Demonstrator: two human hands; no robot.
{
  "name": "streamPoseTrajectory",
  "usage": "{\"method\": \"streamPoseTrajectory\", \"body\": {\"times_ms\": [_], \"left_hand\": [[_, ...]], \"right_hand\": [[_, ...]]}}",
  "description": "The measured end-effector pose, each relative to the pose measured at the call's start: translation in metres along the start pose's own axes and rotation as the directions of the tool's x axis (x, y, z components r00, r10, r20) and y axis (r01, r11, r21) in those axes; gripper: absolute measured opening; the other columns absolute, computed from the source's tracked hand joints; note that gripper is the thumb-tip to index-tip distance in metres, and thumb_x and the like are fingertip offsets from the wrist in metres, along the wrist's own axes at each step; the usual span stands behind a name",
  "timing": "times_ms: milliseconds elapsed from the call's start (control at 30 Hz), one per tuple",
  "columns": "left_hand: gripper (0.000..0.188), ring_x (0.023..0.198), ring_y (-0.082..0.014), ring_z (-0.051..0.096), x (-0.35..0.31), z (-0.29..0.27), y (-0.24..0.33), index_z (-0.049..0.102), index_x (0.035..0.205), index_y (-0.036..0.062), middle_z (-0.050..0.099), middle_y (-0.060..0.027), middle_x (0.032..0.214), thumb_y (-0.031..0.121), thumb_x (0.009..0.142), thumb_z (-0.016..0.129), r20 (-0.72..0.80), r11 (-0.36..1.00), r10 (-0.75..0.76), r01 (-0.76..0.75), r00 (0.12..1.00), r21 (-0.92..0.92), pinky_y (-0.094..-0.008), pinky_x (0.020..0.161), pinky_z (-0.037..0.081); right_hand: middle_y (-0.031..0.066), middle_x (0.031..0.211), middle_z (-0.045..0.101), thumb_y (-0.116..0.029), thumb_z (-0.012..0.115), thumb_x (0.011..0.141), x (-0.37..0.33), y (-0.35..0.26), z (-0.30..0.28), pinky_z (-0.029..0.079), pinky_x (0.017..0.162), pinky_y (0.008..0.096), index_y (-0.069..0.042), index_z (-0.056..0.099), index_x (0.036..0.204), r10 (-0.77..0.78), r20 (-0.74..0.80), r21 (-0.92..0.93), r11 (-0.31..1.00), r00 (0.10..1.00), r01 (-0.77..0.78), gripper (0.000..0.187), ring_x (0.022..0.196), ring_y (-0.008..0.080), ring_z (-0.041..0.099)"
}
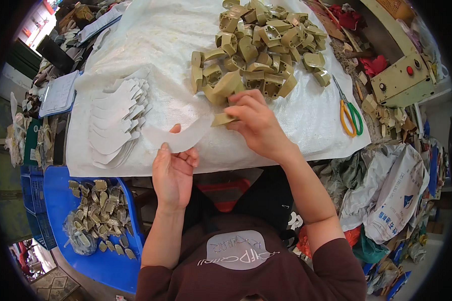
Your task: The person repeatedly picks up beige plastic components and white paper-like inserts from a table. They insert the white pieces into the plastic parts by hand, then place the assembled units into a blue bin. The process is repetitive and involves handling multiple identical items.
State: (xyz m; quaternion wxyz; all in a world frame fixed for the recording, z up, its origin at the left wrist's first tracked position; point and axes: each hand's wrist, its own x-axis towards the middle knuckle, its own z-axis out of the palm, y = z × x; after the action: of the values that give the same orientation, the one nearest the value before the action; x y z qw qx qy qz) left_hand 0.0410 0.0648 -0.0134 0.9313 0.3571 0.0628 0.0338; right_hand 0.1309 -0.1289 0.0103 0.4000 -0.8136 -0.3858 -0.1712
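So we're pinching a white strip [193, 134] in our left grip [173, 170], barely open; our right grip [253, 120] is pinching a tan piece [221, 119] at the strip's two o'clock. Around the strip on the bench [281, 143], white cutouts [113, 125] are lying at nine, scissors [347, 113] at three.

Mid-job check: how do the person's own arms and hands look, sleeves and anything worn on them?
Both the left hand and the right hand are ungloved. The dark maroon-brown sleeves are short, leaving the forearms uncovered. No watch or bracelet shows. The right fingers look blurred, so a thin ring can't be ruled out.
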Motion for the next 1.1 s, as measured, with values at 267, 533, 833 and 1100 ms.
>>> {"method": "streamPoseTrajectory", "body": {"times_ms": [267,533,833,1100], "left_hand": [[0.042,0.093,-0.0215,0.058,-0.018,0.005,0.004,0.036,0.135,-0.0014,0.054,-0.0208,0.12,0.013,0.096,0.04,-0.076,0.993,-0.116,0.113,0.99,-0.043,-0.0316,0.079,0.049],[0.04,0.102,-0.0202,0.055,-0.028,0.007,-0.012,0.042,0.129,-0.006,0.053,-0.0175,0.122,0.019,0.098,0.041,0.052,0.995,-0.103,0.102,0.993,0.018,-0.0324,0.082,0.047],[0.041,0.124,-0.0277,0.044,-0.039,0.034,-0.019,0.04,0.13,-0.0095,0.044,-0.0211,0.134,0.018,0.1,0.035,0.24,0.999,-0.028,0.018,0.97,0.044,-0.0385,0.106,0.033],[0.041,0.128,-0.0298,0.041,-0.043,0.032,-0.015,0.039,0.13,-0.0114,0.041,-0.0237,0.137,0.016,0.1,0.034,0.269,0.994,-0.073,0.049,0.96,0.093,-0.0404,0.108,0.032]], "right_hand": [[0.0118,0.089,0.051,0.003,0.062,0.074,-0.034,-0.029,-0.034,0.042,0.076,0.0366,-0.003,0.061,0.103,0.326,0.146,-0.386,0.888,0.934,-0.25,0.03,0.087,0.0295,0.048],[0.0138,0.094,0.059,0.01,0.063,0.074,-0.067,-0.033,-0.021,0.048,0.076,0.0338,-0.005,0.056,0.114,0.315,-0.131,0.196,0.938,0.94,-0.287,0.043,0.087,0.029,0.058],[0.0164,0.105,0.058,0.016,0.063,0.07,-0.049,-0.07,0.019,0.053,0.075,0.0357,-0.004,0.053,0.112,0.014,-0.41,0.267,0.958,0.912,0.105,0.048,0.09,0.029,0.059],[0.0146,0.105,0.059,0.016,0.062,0.068,-0.048,-0.069,0.021,0.053,0.073,0.0367,-0.004,0.055,0.108,-0.031,-0.419,0.236,0.962,0.908,0.141,0.046,0.09,0.0294,0.057]]}}
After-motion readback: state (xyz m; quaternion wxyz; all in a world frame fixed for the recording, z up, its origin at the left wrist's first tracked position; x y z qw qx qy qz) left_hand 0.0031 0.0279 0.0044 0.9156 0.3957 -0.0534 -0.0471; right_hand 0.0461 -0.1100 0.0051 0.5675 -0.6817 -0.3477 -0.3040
